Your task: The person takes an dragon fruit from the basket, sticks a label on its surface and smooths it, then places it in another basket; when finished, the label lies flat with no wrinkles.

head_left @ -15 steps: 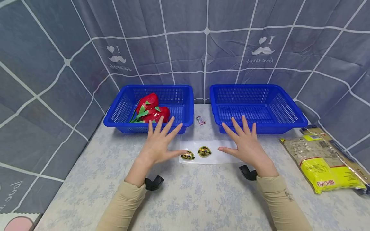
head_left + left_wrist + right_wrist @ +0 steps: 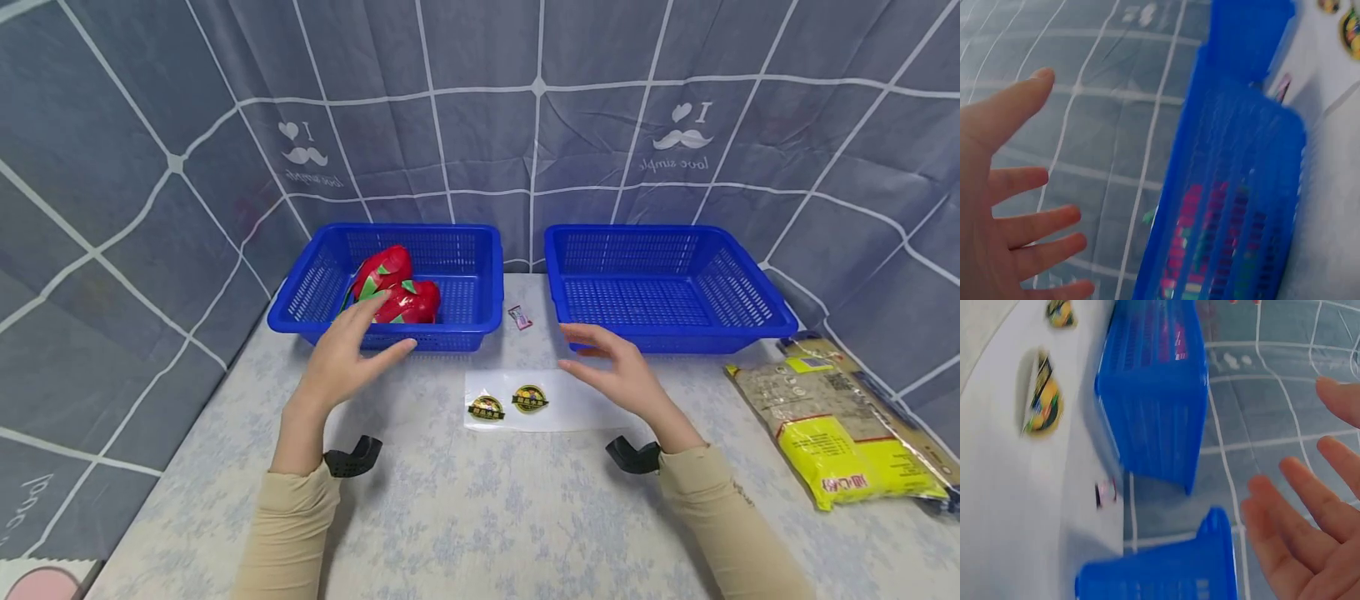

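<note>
My left hand (image 2: 341,358) hovers in front of the left blue basket (image 2: 491,317), thumb apart from the fingers and nothing held. Inside that basket lie red, shiny dragon fruits (image 2: 408,302) with green tips, partly hidden by my fingers. Before the right blue basket (image 2: 675,342) hangs my right hand (image 2: 618,371), its fingers bent a little and holding nothing. Between the hands a white sheet (image 2: 577,408) lies on the table, bearing two round black-and-gold stickers (image 2: 530,398). In the left wrist view the thumb and fingers (image 2: 1041,253) are spread, away from the basket wall.
A small pink-and-white wrapped packet (image 2: 519,317) lies between the baskets. At the right, a yellow-and-clear food bag (image 2: 847,442) rests on another package. A grey checked cloth (image 2: 480,142) hangs behind and at both sides. A pink round object (image 2: 48,583) shows at the lower left corner.
My left hand has moved left and turned, its fingers drawn together from a wide spread. My right hand has turned too, its spread fingers now closer together and bent.
</note>
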Demonstrator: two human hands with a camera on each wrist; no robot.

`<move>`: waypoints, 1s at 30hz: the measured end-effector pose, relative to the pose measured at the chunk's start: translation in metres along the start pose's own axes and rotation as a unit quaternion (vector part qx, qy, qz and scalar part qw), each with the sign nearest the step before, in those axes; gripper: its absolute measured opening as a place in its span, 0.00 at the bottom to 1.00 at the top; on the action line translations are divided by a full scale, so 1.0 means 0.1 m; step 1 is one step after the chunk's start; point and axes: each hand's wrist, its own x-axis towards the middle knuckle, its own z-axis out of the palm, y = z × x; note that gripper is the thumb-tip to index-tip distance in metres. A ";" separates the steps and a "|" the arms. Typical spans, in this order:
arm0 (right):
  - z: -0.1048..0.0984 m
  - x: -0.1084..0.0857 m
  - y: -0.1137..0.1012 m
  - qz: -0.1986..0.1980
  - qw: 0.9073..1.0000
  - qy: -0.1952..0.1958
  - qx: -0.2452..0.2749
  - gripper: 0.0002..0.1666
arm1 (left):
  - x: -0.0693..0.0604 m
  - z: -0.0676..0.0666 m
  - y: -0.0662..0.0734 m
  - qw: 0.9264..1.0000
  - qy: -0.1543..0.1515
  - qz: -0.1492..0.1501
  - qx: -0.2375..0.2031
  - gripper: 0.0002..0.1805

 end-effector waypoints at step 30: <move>0.79 1.44 -0.38 0.075 0.975 -0.064 0.197 0.18 | -0.18 0.09 -1.27 0.892 0.095 -0.166 -0.410 0.21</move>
